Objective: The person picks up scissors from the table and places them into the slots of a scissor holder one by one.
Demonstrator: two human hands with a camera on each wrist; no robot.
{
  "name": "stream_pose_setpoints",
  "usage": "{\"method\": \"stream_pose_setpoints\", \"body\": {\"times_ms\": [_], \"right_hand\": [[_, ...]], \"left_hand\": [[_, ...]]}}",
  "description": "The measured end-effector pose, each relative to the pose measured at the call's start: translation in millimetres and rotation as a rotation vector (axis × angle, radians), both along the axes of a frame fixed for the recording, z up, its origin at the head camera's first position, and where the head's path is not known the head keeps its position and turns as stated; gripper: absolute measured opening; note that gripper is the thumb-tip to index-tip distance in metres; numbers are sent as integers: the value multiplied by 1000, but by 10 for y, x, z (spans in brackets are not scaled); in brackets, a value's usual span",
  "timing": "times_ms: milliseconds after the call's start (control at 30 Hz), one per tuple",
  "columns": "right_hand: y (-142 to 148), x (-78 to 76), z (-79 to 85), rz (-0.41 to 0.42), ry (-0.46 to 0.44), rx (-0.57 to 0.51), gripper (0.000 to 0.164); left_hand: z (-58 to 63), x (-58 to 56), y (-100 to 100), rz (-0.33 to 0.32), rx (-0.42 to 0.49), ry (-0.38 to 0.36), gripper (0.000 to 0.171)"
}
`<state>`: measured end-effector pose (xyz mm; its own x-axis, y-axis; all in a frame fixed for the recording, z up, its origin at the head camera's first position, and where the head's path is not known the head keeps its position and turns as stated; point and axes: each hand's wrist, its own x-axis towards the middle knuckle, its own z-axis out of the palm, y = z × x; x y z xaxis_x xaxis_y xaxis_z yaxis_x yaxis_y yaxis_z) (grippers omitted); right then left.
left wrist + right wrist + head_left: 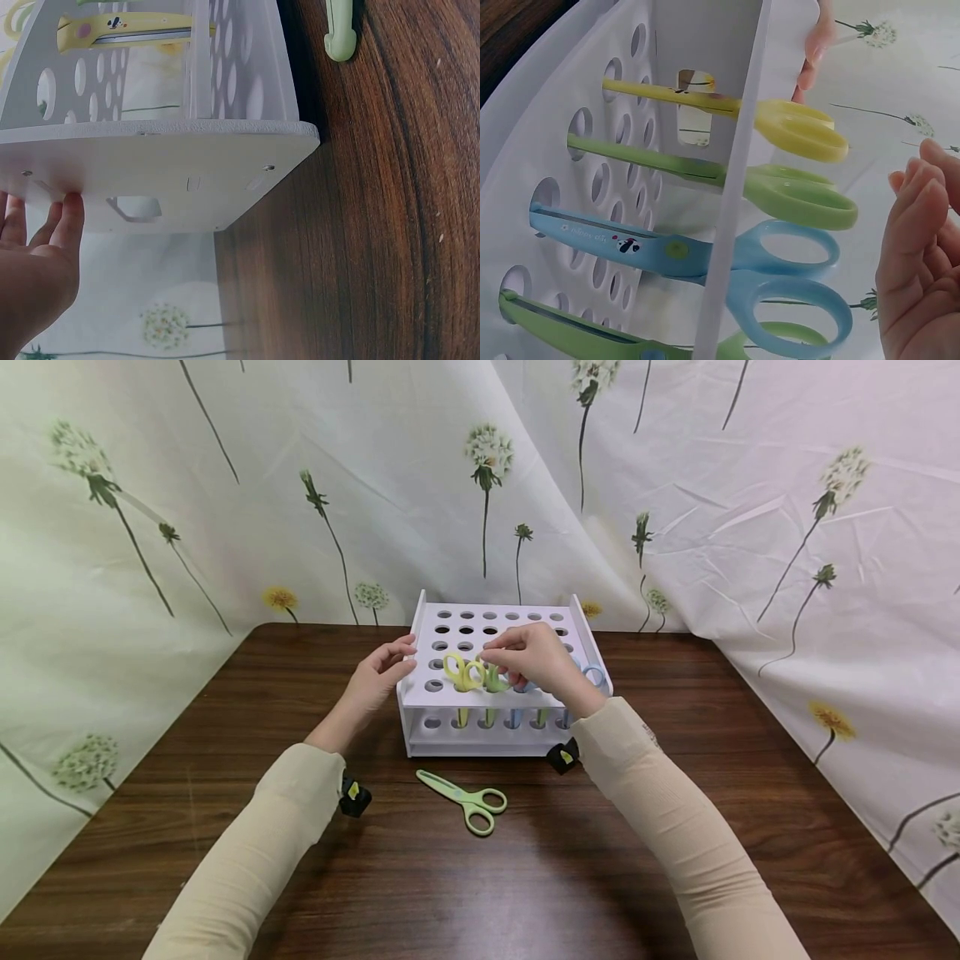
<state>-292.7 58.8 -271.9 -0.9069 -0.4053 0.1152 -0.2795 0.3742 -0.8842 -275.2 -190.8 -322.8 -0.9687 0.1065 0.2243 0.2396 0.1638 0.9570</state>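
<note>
A white two-tier rack point(480, 749) with round holes stands on the table. Along its front row, scissors hang blades down: yellow scissors point(799, 135), green scissors point(802, 202), blue scissors point(660, 251), more green scissors point(577, 330), and another blue pair point(595, 675) at the right end. My left hand point(375, 677) rests its fingertips on the rack's left side panel. Just above the handles hovers my right hand point(542, 658), fingers loosely bent and apart from the handles in the right wrist view, with nothing held. Light green scissors point(459, 793) lie on the table before the rack.
The dark wood table point(360, 893) meets a white curtain point(420, 485) printed with dandelions behind and at both sides. Several holes behind the front row hold nothing. Each wrist wears a small black camera, such as the left one point(355, 797).
</note>
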Motion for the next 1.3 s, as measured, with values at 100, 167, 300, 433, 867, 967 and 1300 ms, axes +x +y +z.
{"method": "stream_pose_setpoints", "body": {"times_ms": [100, 167, 300, 433, 867, 967, 1300], "right_hand": [[21, 17, 5, 4, 8, -9, 24], [34, 23, 6, 7, 5, -13, 21], [54, 41, 8, 8, -6, -17, 17], [73, 72, 9, 16, 3, -18, 18], [186, 149, -41, 67, 52, -33, 23], [206, 157, -58, 68, 41, -37, 22], [246, 186, -94, 70, 31, -17, 25]], "left_hand": [[10, 10, 6, 0, -4, 0, 34], [-41, -42, -16, -1, 6, -1, 34], [-165, -162, -66, 4, 12, 2, 34], [-210, -194, -79, 14, 6, 19, 32], [-214, -198, -78, 19, 5, 29, 32], [-214, -201, -77, 18, 5, 30, 32], [-200, -193, -58, 24, 19, 34, 30]]}}
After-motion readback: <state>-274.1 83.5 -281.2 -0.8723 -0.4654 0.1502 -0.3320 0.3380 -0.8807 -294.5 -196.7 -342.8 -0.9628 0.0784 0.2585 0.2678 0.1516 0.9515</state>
